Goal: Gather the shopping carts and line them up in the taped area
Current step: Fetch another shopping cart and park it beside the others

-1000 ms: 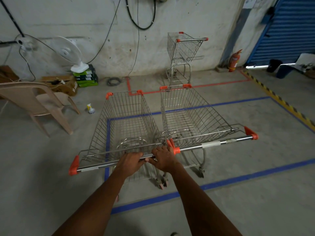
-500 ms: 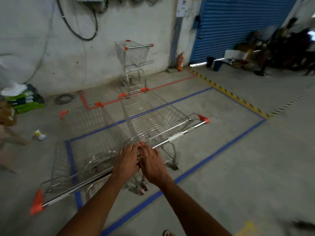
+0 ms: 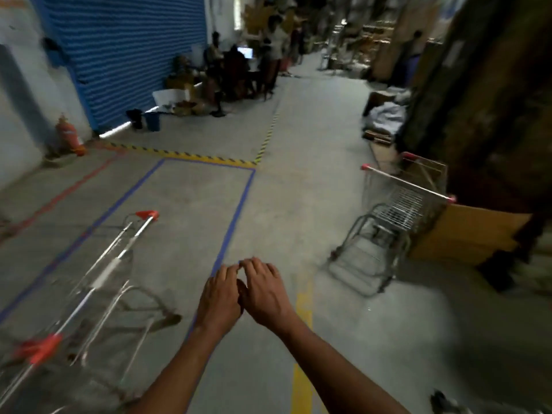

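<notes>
My left hand [image 3: 220, 297] and my right hand [image 3: 264, 291] hang side by side over the bare floor, fingers spread, holding nothing. The parked cart's handle [image 3: 119, 258], with orange end caps, runs blurred along the lower left, inside the blue taped area [image 3: 236, 210]. Another wire shopping cart [image 3: 394, 216] with red handle caps stands to the right, outside the tape and beside a cardboard box [image 3: 466, 231]. Both hands are well clear of either cart.
A blue roller shutter [image 3: 125, 55] and a red fire extinguisher [image 3: 70, 135] are at the left wall. Yellow-black hazard tape [image 3: 185, 153] borders the far edge. People sit and stand around a table [image 3: 239, 64] in the distance. Dark stacked goods [image 3: 484, 100] line the right.
Both hands have let go of the cart handles. The view has swung sharply right, so the parked carts slid to the lower left and a cart on the right came into view.
</notes>
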{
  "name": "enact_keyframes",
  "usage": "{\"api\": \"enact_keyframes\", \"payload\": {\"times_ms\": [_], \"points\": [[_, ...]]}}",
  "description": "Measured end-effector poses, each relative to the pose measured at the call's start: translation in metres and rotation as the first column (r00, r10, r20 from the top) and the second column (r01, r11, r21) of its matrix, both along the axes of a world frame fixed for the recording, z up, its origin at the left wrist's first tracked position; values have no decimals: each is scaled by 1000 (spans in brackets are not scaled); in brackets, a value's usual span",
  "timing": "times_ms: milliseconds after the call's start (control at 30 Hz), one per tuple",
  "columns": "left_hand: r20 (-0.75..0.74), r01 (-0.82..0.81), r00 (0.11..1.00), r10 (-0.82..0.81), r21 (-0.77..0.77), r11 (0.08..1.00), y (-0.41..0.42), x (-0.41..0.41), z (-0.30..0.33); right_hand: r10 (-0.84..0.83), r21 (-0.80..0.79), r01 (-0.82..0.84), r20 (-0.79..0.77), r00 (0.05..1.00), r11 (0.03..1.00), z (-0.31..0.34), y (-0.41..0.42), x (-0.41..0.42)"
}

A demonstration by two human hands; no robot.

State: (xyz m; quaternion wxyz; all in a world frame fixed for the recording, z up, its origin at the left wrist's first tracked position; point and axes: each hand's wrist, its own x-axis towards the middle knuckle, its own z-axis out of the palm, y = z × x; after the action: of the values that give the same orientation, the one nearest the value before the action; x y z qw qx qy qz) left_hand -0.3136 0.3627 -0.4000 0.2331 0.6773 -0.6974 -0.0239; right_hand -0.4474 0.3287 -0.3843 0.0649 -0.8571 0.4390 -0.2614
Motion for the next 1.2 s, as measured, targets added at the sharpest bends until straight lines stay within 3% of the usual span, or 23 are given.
{"api": "enact_keyframes", "payload": {"times_ms": [267, 467, 600, 733, 900, 1033, 1200], "points": [[-59, 410, 910, -410, -18, 912, 0, -252, -6, -394, 5, 394, -33, 919, 919, -1, 59, -261], [-8, 634, 772, -635, -63, 771, 31, -443, -4, -662, 23, 664, -65, 747, 747, -1, 123, -430], [13, 760, 650, -760, -29, 650, 48, -527, -3, -791, -7, 795, -104, 603, 607, -5, 158, -501], [15, 872, 489, -872, -46, 488, 67, -598, 11, -892, 4, 903, -152, 426, 430, -10, 185, -561], [162, 938, 332, -929, 52, 344, 60, -656, 2, -940, 120, 956, -184, 286, 267, -27, 212, -604], [257, 973, 164, -952, 116, 199, 43, -690, -8, -944, 218, 962, -249, 218, 164, -48, 209, -621], [335, 979, 36, -942, 177, 100, 3, -727, -26, -948, 351, 936, -282, 146, 39, -61, 182, -632]]}}
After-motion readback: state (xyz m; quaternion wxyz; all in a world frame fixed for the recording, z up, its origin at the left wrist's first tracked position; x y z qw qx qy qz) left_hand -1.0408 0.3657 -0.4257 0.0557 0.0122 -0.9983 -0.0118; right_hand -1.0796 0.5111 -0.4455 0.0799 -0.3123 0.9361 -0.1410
